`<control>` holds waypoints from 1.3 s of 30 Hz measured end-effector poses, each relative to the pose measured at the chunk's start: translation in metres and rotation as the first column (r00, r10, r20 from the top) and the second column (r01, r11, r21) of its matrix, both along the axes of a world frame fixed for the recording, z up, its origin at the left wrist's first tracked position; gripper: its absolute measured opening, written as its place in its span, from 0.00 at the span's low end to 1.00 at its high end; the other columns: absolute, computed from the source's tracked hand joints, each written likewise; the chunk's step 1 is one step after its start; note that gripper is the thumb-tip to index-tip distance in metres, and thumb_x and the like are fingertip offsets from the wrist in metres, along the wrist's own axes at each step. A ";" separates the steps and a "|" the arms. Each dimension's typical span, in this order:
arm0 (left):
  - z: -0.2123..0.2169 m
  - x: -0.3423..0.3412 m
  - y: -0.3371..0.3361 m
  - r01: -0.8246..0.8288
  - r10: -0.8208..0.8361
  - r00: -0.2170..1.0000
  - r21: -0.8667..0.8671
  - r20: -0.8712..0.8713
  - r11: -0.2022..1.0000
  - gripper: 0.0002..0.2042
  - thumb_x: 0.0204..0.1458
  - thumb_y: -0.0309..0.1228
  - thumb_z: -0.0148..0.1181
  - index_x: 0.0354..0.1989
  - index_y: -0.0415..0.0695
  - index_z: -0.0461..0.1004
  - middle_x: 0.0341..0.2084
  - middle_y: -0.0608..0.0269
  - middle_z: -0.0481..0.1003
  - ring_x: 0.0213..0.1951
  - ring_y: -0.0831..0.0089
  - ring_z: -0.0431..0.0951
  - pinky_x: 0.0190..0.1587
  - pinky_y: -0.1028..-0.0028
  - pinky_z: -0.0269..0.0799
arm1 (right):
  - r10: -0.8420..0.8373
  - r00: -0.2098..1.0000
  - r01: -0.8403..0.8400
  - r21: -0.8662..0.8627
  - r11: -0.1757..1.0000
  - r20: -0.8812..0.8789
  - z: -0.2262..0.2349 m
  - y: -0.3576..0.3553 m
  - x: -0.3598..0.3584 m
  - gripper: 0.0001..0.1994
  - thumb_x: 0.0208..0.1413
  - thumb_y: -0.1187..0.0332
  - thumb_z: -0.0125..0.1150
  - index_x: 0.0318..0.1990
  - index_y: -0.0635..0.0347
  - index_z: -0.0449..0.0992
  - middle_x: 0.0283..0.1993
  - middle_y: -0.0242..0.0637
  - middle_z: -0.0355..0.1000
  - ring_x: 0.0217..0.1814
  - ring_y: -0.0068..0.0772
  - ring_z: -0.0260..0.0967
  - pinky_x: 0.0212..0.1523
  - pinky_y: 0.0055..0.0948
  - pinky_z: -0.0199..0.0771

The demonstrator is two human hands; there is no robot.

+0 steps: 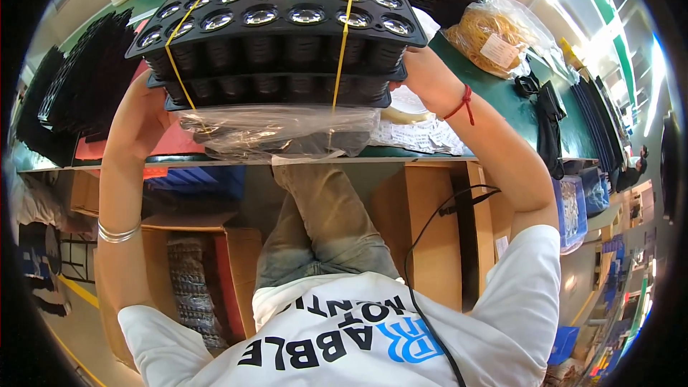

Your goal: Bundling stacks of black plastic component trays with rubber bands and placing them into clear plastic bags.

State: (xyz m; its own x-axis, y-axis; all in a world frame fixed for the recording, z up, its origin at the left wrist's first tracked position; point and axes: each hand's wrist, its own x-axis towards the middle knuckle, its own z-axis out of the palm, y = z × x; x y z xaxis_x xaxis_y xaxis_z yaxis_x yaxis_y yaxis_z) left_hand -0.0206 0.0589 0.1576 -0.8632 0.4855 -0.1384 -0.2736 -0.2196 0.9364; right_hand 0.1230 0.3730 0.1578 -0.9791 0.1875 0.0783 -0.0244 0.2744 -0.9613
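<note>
Between my hands is a stack of black plastic trays (287, 51), with rows of round cups that hold clear, shiny round pieces in the top tray. Two yellow rubber bands (342, 50) run around the stack, one toward each end. My left hand (145, 116) grips the stack at its left end, its fingertips partly hidden under the edge. At the right end my right hand (423, 79) holds on, fingers tucked behind the tray's corner. Crumpled clear plastic wrap (287, 129) lies directly below the stack, at the table's near edge.
A clear bag of yellow rubber bands (491, 34) sits at the right on the green table (566, 118). Black trays (89, 75) stand stacked at the left, more at the back. Printed paper (423, 135) lies near the edge. Cardboard boxes (430, 236) stand below.
</note>
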 end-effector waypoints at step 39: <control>0.032 -0.016 0.007 -0.107 -0.082 0.819 -0.291 -0.568 0.951 0.17 0.54 0.36 0.46 0.51 0.44 0.69 0.39 0.70 0.71 0.41 0.85 0.66 0.42 0.81 0.60 | 0.235 0.952 -0.237 -0.015 0.971 0.196 0.036 0.005 0.026 0.07 0.52 0.68 0.50 0.27 0.62 0.69 0.21 0.29 0.63 0.21 0.18 0.57 0.22 0.17 0.55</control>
